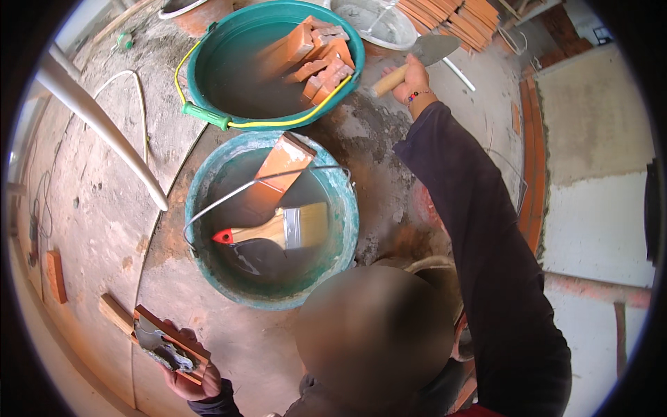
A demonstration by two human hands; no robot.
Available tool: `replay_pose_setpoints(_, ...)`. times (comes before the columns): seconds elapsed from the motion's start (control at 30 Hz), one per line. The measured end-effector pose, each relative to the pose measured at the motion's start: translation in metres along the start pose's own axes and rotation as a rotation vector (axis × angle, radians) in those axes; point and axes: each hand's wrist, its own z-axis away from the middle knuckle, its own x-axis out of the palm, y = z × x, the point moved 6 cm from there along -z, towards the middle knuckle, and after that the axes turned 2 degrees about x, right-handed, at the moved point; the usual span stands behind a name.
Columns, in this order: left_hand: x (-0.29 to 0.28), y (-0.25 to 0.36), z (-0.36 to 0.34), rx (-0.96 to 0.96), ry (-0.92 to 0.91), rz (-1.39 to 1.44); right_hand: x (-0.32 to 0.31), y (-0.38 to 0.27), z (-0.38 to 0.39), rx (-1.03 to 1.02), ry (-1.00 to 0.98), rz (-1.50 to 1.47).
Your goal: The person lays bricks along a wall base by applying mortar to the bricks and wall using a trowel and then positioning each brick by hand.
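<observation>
My left hand (193,381), low on the left, holds a flat orange brick (198,345) from beneath. Wet grey mortar (167,349) lies unevenly on its face, and a pale wooden piece (117,314) juts past its far end; I cannot tell whether that belongs to a tool. My right arm reaches far forward. The right hand (415,75) is closed around a trowel (436,48) by its wooden handle, the grey blade pointing right. Between the hands, a teal bucket (342,240) of murky water contains a wide paintbrush (278,228) and a tilted brick (286,161).
Beyond it, a larger green tub (203,94) of cloudy water holds several stacked bricks (325,59). Farther back are a grey mortar basin (375,19) and piled orange tiles (451,19). A white pipe (104,125) slants at left. A blurred patch hides the lower middle.
</observation>
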Motion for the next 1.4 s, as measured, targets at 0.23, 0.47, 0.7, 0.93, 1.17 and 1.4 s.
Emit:
replay_pose_setpoints(0.23, -0.008, 0.006, -0.002, 0.067, 0.079, -0.035, 0.036, 0.002, -0.032, -0.016, -0.192, -0.038)
replay_pose_setpoints(0.47, 0.004, 0.005, -0.011, 0.029, -0.008, -0.111, 0.034, -0.014, -0.019, 0.062, -0.204, -0.242)
replay_pose_setpoints(0.7, -0.002, 0.004, -0.009, 0.051, 0.004, -0.075, -0.033, -0.031, 0.009, 0.03, -0.125, -0.242)
replay_pose_setpoints(0.93, 0.01, -0.012, -0.02, 0.004, -0.108, 0.011, -0.047, -0.004, 0.128, 0.055, -0.033, 0.013)
replay_pose_setpoints(1.17, 0.024, -0.037, -0.028, -0.078, -0.193, 0.128, -0.057, 0.023, 0.239, 0.174, -0.009, -0.031)
replay_pose_setpoints(1.4, 0.033, -0.049, -0.02, -0.156, -0.212, 0.071, -0.093, 0.025, 0.331, 0.4, -0.033, -0.034)
